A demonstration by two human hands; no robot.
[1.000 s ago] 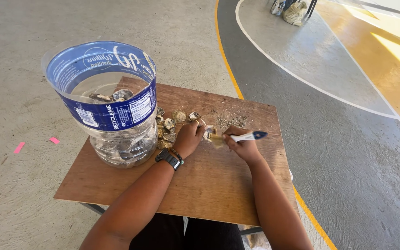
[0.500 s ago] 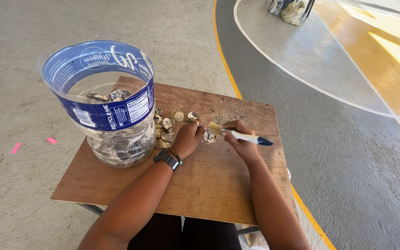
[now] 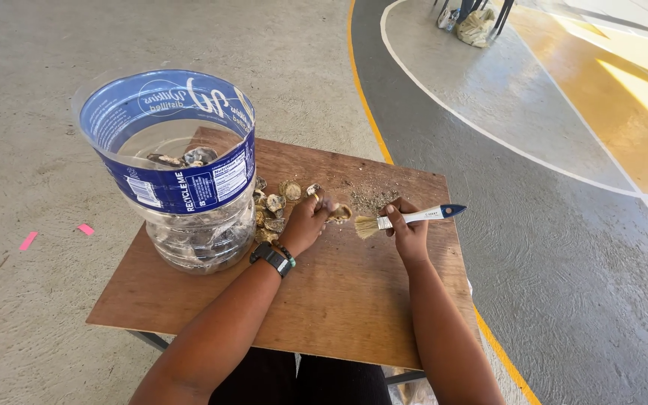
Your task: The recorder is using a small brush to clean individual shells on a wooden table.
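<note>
head view, looking down on a small wooden table (image 3: 324,300) set on a concrete floor (image 3: 39,150); left hand (image 3: 307,221) sits near table centre, fingers pinched shut on a small shell (image 3: 340,213) at its 2 o'clock; a black wristwatch (image 3: 272,258) with a green band rides the left wrist; right hand (image 3: 408,234) lies just at 3 o'clock of the left, the two hands near but not touching; right hand is closed around a small paintbrush (image 3: 406,218), white handle with a blue tip pointing to 3 o'clock, pale bristles pointing to 9 o'clock and just beside the shell; whether bristles touch the shell, cannot tell; a pile of shells (image 3: 275,206) lies at 10 o'clock of the left hand, against the foot of the container; a patch of grit (image 3: 373,199) lies at 12 o'clock of the brush; a large clear cut-open plastic container (image 3: 181,172) with a blue label stands at 9 o'clock on the table, holding water and a few shells; two pink scraps (image 3: 84,229) on the floor at far 9 o'clock; painted court lines (image 3: 444,112) curve across the floor at 1 o'clock
</note>
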